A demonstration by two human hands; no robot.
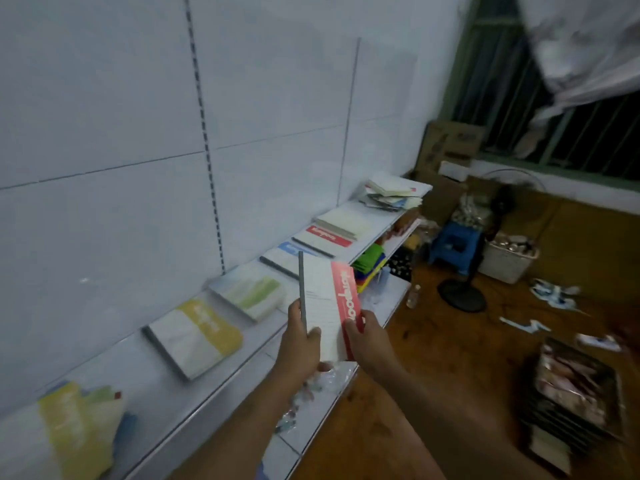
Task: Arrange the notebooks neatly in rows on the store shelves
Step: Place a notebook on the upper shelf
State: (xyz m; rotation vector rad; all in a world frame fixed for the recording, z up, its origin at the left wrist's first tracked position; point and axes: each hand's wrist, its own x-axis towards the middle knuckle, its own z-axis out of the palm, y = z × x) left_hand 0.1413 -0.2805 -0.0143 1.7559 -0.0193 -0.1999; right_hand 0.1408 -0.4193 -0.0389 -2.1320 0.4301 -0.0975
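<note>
While I hold the red-banded notebook [331, 308] above the shelf [145, 382] edge, my left hand [300, 341] grips its dark spine and my right hand [370, 336] pinches the red strip; other notebooks [194, 337] lie flat in a row along the shelf.

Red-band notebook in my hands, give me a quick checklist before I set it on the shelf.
1. Grip: left hand and right hand both hold the red-band notebook at its lower end: ok.
2. Matching stack: another red-band notebook lies further along the top shelf: ok.
3. Row neatness: far pile is jumbled: not ok.
4. Near-left yellow notebooks overlap untidily: not ok.
5. Notebook's condition: blurred, cannot tell.
</note>
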